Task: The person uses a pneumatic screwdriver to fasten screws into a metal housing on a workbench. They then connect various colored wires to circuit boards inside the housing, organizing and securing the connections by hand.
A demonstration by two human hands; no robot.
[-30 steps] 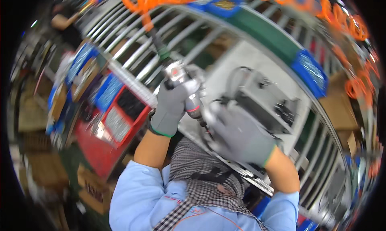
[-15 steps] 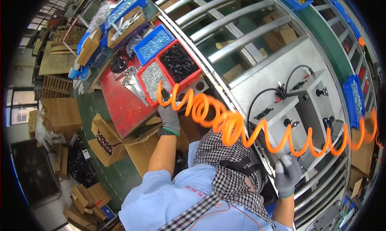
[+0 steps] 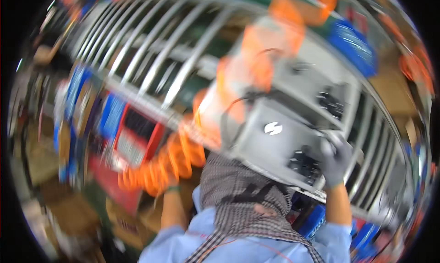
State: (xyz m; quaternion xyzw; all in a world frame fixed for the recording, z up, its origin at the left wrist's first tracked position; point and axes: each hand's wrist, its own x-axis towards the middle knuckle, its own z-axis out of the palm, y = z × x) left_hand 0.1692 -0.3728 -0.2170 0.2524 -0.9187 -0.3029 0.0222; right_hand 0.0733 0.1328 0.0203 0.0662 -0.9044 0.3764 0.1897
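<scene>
Right hand [image 3: 334,160] grips the grey box [image 3: 275,139] — left hand seemingly hidden behind orange hose [image 3: 169,164].

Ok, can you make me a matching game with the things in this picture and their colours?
Things:
1. coiled hose
2. box
3. glove on the right hand
4. scarf

Colours:
a. grey glove
b. orange
c. dark and white checks
d. pale grey metal with a white mark

Pairs: 1-b, 2-d, 3-a, 4-c

The picture is blurred, so only the colours are sure. The right hand rests at the box's edge; the left hand is hidden behind the hose.
</scene>
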